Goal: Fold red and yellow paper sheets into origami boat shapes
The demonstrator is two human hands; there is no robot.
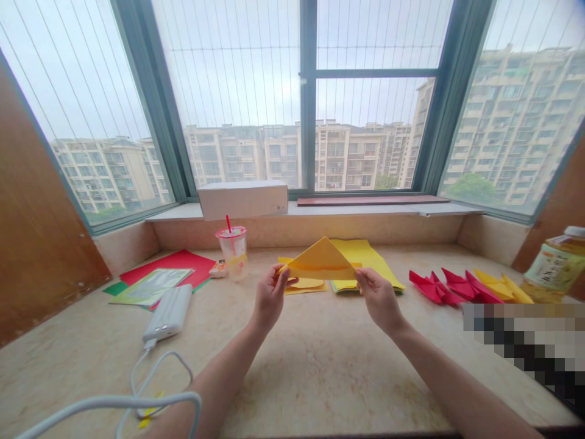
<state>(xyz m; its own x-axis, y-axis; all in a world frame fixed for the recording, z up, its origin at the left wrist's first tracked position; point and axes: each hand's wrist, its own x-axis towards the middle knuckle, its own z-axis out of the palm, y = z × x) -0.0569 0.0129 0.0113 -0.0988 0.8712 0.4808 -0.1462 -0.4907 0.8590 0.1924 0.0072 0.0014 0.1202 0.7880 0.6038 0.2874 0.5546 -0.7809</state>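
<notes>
A yellow paper folded into a triangle (321, 261) hangs in the air above the marble sill, its point upward. My left hand (269, 297) pinches its lower left corner. At the lower right corner my right hand (377, 297) pinches it too. Both hands are closed on the paper. Behind it on the sill lie a stack of yellow sheets (365, 256) and another yellow piece (305, 285).
A plastic cup with a red straw (233, 251) stands left of centre. Red and green sheets (178, 268) and a white power bank with cable (169, 312) lie at the left. Folded red and yellow paper shapes (461, 286) and a drink bottle (555, 265) are at the right. A white box (243, 199) rests on the window ledge.
</notes>
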